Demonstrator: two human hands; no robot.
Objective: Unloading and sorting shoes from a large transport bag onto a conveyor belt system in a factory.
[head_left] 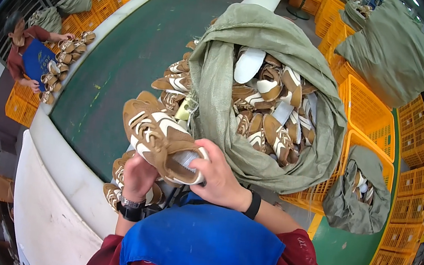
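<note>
A brown-and-white lace-up sneaker [156, 135] is held up in front of me, its toe toward the far left and its opening toward me. My right hand [219, 178] is closed on the heel, with the thumb at the collar. Under the near side of the shoe, my left hand [139, 176] supports it; most of its fingers are hidden. Another brown toe shows just behind this sneaker, and I cannot tell whether it is held too. To the right stands a large grey-green woven sack [212, 85], rolled open, full of similar sneakers [277, 138] and some white insoles [249, 65].
A dark green conveyor belt [120, 57] with white edges runs away from me. More sneakers [175, 83] lie on it against the sack. Across the belt, a co-worker [26, 51] handles a row of shoes. Yellow crates [365, 109] and a smaller grey sack [356, 208] stand at right.
</note>
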